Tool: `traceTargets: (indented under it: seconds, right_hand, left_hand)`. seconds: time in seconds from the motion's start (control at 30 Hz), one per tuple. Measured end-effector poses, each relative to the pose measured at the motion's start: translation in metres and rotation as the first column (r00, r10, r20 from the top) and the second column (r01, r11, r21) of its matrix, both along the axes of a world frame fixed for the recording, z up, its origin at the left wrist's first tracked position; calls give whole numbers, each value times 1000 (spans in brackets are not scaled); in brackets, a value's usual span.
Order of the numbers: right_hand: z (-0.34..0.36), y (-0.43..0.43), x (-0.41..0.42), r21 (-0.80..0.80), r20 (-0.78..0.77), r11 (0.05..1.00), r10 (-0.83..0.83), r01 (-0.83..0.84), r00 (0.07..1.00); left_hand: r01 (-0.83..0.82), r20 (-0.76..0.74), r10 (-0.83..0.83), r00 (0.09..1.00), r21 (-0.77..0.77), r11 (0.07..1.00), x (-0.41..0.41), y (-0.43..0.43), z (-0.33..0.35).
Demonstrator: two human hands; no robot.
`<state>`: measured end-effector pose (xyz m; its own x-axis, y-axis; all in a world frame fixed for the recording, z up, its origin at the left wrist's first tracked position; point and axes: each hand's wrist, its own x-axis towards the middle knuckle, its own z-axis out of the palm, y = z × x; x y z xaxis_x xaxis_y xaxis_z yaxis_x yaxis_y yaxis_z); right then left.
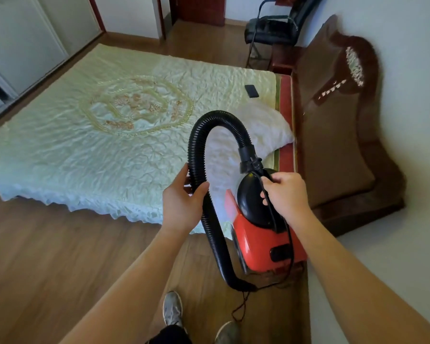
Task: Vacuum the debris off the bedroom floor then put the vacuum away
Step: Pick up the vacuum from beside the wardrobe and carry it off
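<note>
A small red and black vacuum hangs in the air above the wooden floor, beside the bed's corner. My right hand grips the black handle on its top, together with the thin power cord. A black ribbed hose arches up from the vacuum's front and loops down on the left to a nozzle end near the floor. My left hand holds the hose's descending part between thumb and fingers. No debris shows on the floor.
A bed with a pale green quilt fills the left and middle; a white pillow and a dark phone lie on it. A brown headboard stands against the right wall, a black chair behind it. My shoes are below.
</note>
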<state>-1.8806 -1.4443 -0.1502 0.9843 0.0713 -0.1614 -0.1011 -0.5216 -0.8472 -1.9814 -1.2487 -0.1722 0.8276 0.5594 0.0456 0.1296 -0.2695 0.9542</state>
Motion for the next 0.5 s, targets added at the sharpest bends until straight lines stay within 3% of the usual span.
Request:
traceTargets:
  seconds: [0.23, 0.5]
  right_hand:
    - [-49, 1, 1, -3, -110, 997, 77, -78, 991]
    - [-157, -3, -2, -69, -225, 982, 158, -178, 961]
  left_hand:
    - [-50, -143, 40, 989, -68, 996, -15, -8, -49]
    - [-117, -292, 87, 953, -88, 989, -29, -16, -138]
